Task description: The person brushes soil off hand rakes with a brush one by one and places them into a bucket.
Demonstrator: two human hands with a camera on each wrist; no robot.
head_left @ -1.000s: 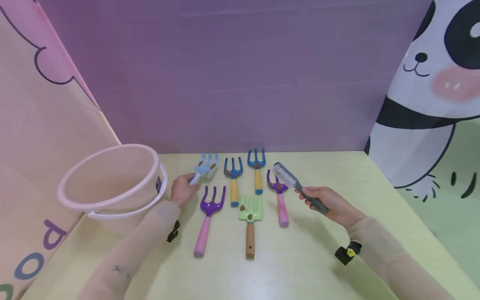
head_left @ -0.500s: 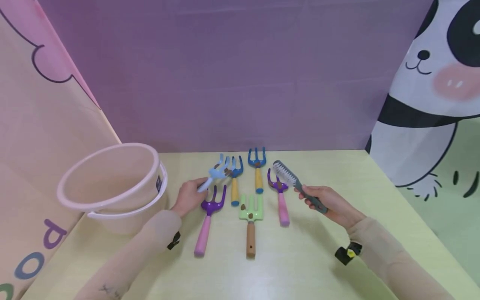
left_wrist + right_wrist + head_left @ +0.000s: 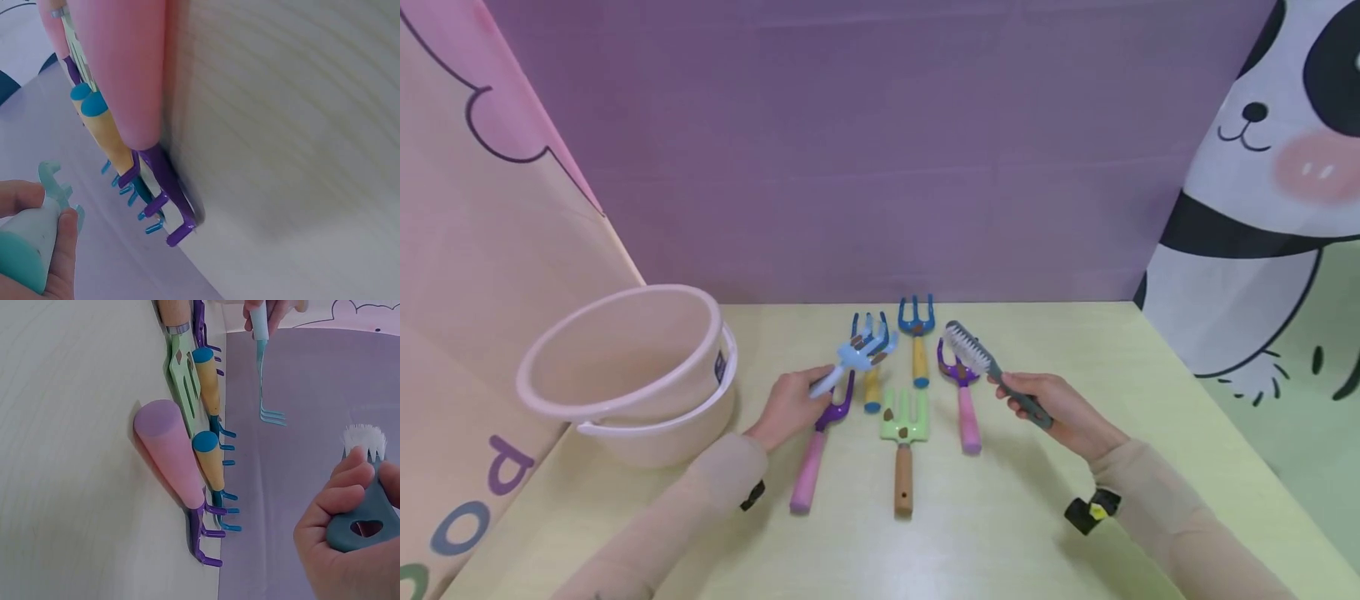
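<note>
My left hand (image 3: 790,407) grips the handle of a light blue fork (image 3: 855,357) with brown spots, held above the table over a blue fork with a yellow handle (image 3: 872,392). In the left wrist view, thumb and fingers (image 3: 62,250) pinch that light blue fork near its neck. My right hand (image 3: 1056,408) holds a grey-blue brush (image 3: 1018,398) by its handle, white bristles toward the forks, the brush head over a purple fork with a pink handle (image 3: 969,421). In the right wrist view the fingers curl round the brush (image 3: 369,509).
A pale pink bucket (image 3: 658,442) stands at the left. On the table (image 3: 985,533) lie a green fork (image 3: 904,429) with a brown handle, a larger purple fork (image 3: 808,475) with a pink handle, and another blue fork (image 3: 919,358) at the back. A purple backdrop (image 3: 880,150) rises behind.
My left hand has moved right with the light blue fork, from beside the bucket to over the nearer blue fork, toward the brush. My right hand with the brush has barely moved.
</note>
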